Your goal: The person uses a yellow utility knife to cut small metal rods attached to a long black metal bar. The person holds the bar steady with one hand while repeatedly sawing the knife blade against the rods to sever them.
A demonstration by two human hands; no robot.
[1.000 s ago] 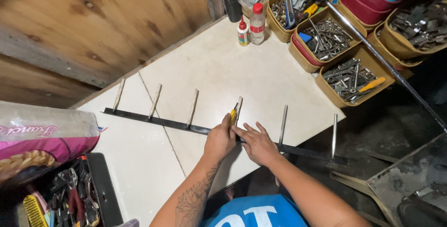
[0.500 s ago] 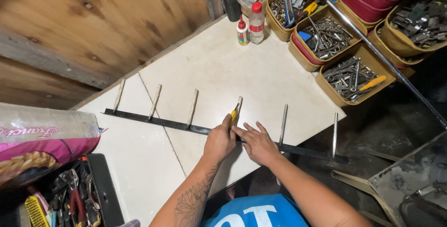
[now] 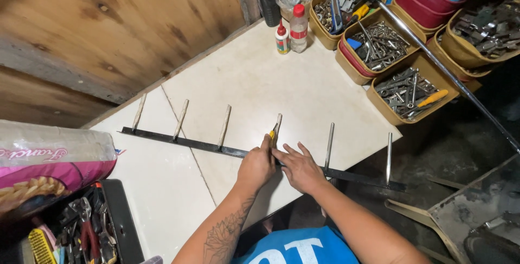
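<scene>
On white tabletop (image 3: 260, 79), L hand (image 3: 257, 166) fist grips yellow-handled tool (image 3: 273, 132) at 4th rod of black metal bar (image 3: 189, 143); R hand (image 3: 301, 169) flat, open, pinning bar; six rods (image 3: 223, 127) stand attached

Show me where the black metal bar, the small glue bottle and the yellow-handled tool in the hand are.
Black metal bar (image 3: 184, 143): head view, bare stretch left of the hands.
Small glue bottle (image 3: 281, 40): head view, white body.
Yellow-handled tool (image 3: 272, 133): head view, yellow tip above the left hand (image 3: 257, 166).
</scene>
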